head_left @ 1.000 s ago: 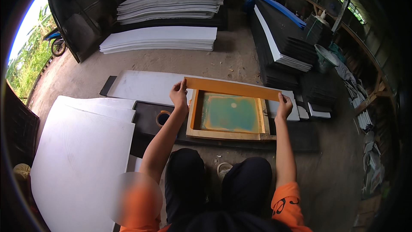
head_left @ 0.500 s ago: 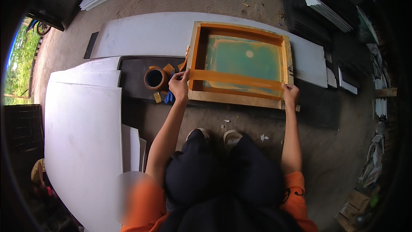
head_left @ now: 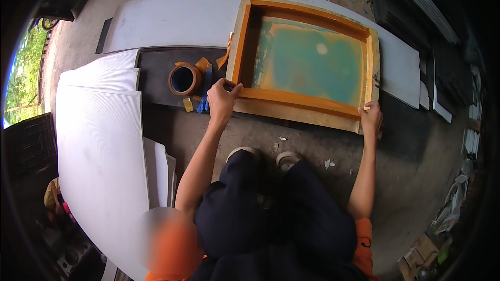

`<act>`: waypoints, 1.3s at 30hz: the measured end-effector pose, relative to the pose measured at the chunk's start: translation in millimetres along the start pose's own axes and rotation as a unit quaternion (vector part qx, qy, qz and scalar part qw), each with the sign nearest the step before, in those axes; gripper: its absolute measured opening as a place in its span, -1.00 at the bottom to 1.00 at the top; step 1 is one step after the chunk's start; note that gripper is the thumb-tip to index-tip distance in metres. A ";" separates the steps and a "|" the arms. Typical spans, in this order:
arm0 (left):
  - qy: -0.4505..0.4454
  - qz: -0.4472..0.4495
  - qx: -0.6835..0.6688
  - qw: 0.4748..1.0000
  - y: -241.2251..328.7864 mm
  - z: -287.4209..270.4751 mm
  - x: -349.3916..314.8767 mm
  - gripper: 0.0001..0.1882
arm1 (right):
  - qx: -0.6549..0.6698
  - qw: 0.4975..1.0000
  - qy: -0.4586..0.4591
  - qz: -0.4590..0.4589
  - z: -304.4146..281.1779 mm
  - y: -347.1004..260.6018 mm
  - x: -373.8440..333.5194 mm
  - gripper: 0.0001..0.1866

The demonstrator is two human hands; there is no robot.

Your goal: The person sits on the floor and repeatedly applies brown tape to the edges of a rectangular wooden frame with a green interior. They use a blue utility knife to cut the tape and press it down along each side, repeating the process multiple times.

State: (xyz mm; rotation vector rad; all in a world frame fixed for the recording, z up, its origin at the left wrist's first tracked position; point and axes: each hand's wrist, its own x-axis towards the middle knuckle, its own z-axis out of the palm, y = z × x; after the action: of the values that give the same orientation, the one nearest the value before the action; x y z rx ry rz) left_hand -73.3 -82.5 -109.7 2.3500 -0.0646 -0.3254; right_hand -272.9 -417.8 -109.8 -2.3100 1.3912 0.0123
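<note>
Apparently at the step of laying a strip of orange tape [head_left: 299, 101] along the near side of the wooden frame [head_left: 297, 115]; hard to tell whether stuck down yet or only held taut. Pinched between thumb and fingers of the left hand [head_left: 223, 99] at the frame's near left corner, and likewise in the right hand [head_left: 371, 118] at the near right corner. By judgement, next calling for level ends, then firm, even pressing to avoid wrinkles. Inside the frame, a flat green screen [head_left: 307, 65], blotched orange round the margins, with one pale round spot. Left of the frame, a thick brown tape roll [head_left: 197, 79], dark inside, beside thin blue scraps [head_left: 205, 92]. Beyond the frame, a long, smooth white sheet [head_left: 172, 26]; farther left, finely ribbed white boards [head_left: 99, 145], overlapping.
</note>
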 end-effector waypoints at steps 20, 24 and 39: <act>-0.119 0.034 0.199 0.972 6.9 -1.4 21.1 -0.81 | -0.145 0.984 -0.095 -0.041 15.2 5.5 4.6 -0.90; -0.133 0.018 0.203 0.970 11.2 0.6 22.5 -0.82 | -0.146 0.983 -0.104 -0.048 11.5 -2.2 2.5 -0.90; -0.149 0.056 0.309 0.938 17.9 4.9 20.9 -0.76 | -0.190 0.969 -0.105 -0.118 7.1 -9.5 -1.8 -0.91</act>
State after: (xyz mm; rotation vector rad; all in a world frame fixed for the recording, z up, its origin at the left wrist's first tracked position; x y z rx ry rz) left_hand -53.5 -101.7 -105.1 2.8746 -0.5109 -0.6828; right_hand -264.3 -409.9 -112.4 -2.6777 1.0718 0.4752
